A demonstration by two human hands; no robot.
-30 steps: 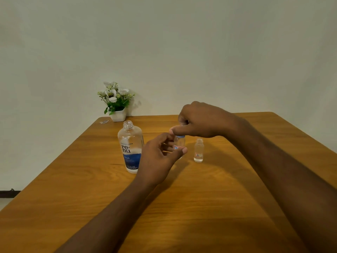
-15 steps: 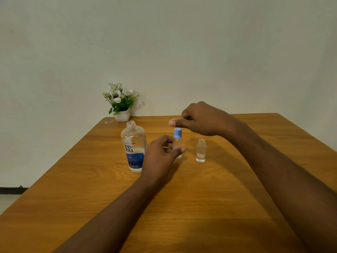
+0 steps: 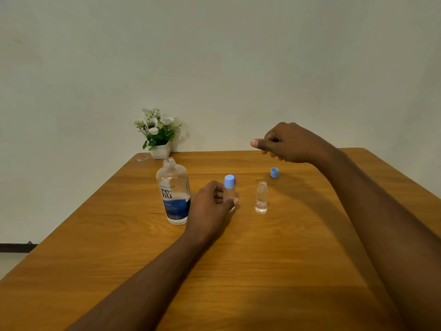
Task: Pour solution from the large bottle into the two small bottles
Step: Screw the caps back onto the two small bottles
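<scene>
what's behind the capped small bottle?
Only a purple sliver peeks out beside the top of the capped small bottle. The rest is covered by it; cannot tell what it is.

Bare left arm [image 3: 143, 283] and bare right arm [image 3: 381, 223], long and slim. Bare left hand [image 3: 210, 206] and right hand [image 3: 293, 144], round knuckles. Short nails on both thumbs.

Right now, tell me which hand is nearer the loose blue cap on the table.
Right. The right hand hovers just above the loose blue cap, not touching it; the left hand is farther off, gripping the capped small bottle.
</scene>
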